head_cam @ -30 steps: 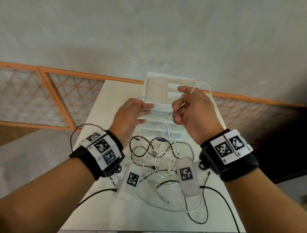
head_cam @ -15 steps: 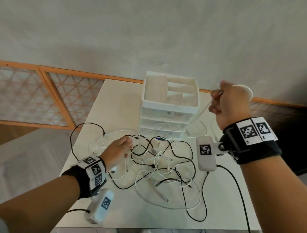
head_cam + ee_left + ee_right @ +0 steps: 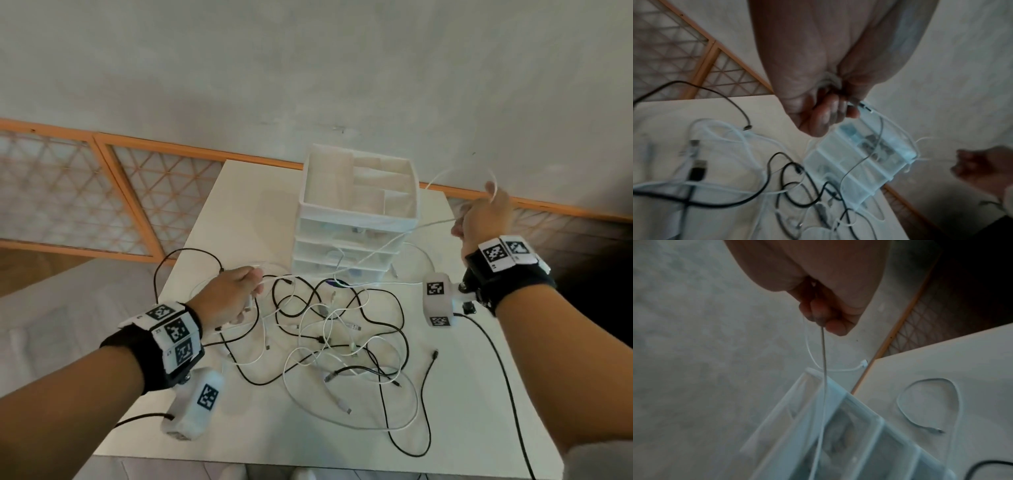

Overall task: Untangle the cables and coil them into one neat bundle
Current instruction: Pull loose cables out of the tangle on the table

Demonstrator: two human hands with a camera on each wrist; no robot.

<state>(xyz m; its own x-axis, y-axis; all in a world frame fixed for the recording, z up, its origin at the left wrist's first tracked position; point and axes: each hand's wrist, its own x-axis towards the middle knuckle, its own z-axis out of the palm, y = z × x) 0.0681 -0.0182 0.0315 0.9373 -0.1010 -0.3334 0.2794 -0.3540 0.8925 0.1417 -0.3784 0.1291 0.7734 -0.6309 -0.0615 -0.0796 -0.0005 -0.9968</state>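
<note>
Both hands, left hand [image 3: 228,297] and right hand [image 3: 486,219], gripped one limp, light white cable [image 3: 394,242]; best held near plugs.

Black and white thin cables [image 3: 337,329] are lying across the plain white square table [image 3: 479,394]. Black-and-white checkered marker tags [image 3: 173,330] are showing on black fabric wristbands [image 3: 137,346].
</note>
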